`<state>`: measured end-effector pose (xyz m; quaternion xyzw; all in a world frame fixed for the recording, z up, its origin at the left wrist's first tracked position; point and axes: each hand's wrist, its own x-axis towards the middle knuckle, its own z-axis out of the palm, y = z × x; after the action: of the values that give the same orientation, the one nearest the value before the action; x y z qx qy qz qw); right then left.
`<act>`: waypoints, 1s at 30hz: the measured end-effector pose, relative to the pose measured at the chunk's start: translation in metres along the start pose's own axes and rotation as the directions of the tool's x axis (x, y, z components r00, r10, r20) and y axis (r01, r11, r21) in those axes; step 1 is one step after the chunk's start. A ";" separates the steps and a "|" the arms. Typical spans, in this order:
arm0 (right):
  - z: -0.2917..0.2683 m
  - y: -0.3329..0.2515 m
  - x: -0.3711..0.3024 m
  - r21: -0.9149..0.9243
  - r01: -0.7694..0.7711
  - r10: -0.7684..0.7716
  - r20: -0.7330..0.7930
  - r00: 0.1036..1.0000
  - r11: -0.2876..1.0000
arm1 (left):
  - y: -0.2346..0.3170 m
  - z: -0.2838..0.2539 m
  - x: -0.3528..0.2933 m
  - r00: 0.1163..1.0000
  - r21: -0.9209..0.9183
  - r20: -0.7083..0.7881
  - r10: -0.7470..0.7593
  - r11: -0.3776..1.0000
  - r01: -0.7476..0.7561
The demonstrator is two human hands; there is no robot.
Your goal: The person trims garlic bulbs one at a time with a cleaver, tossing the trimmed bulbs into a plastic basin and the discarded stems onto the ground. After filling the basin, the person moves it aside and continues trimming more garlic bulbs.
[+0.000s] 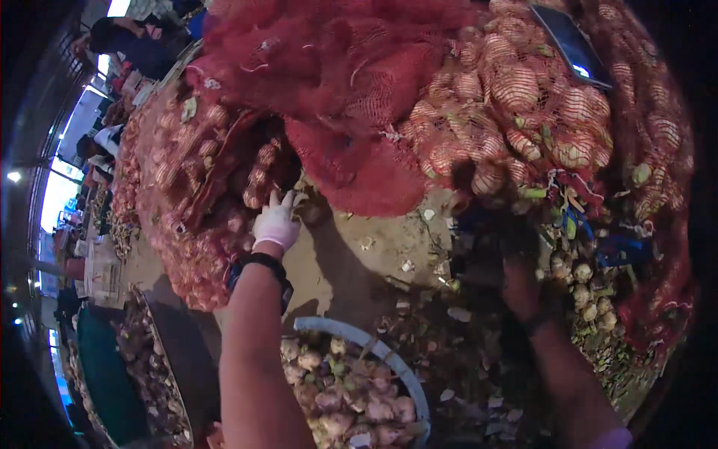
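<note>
My left hand, in a white glove, reaches forward at the edge of a red mesh sack full of garlic bulbs. Its fingers are stretched and somewhat apart, with nothing seen in them. Just beyond the fingertips, several bulbs show in a dark fold of the mesh. My right hand is low in deep shadow beside the right-hand pile; its fingers are too dark to make out. A crumpled red mesh sack drapes between the two sides.
A round tub with a pale blue rim holds garlic bulbs near me. More filled mesh sacks stand at the right, with a phone on top. Loose bulbs and peelings lie below. Other people are at the far left.
</note>
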<state>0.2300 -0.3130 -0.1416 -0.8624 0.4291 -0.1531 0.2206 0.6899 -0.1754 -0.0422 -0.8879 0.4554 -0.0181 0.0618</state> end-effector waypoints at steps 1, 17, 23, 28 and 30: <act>0.003 0.007 -0.007 -0.061 -0.123 0.128 0.098 0.987 0.991 | 0.005 0.012 0.007 0.999 0.001 -0.012 -0.035 0.999 0.035; 0.009 0.033 -0.029 -0.054 -0.128 0.136 0.166 0.977 0.990 | 0.003 -0.123 -0.196 0.997 -0.993 0.011 -0.075 0.119 0.020; -0.093 -0.231 -0.085 0.745 -0.392 -0.206 0.568 0.797 0.540 | -0.003 -0.173 -0.375 0.838 -0.834 0.211 -0.503 -0.540 -0.115; -0.091 -0.291 -0.122 0.746 -0.422 -0.360 0.635 0.683 0.515 | 0.040 -0.145 -0.410 0.737 -0.695 0.382 -0.558 -0.699 -0.169; -0.097 -0.304 -0.133 0.711 -0.446 -0.387 0.684 0.618 0.544 | 0.049 -0.113 -0.432 0.635 -0.686 0.433 -0.640 -0.691 -0.230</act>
<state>0.3129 -0.0673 0.0870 -0.6107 0.1745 0.0593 0.7701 0.3874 0.1361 0.0741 -0.4703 -0.1370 0.1355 -0.8612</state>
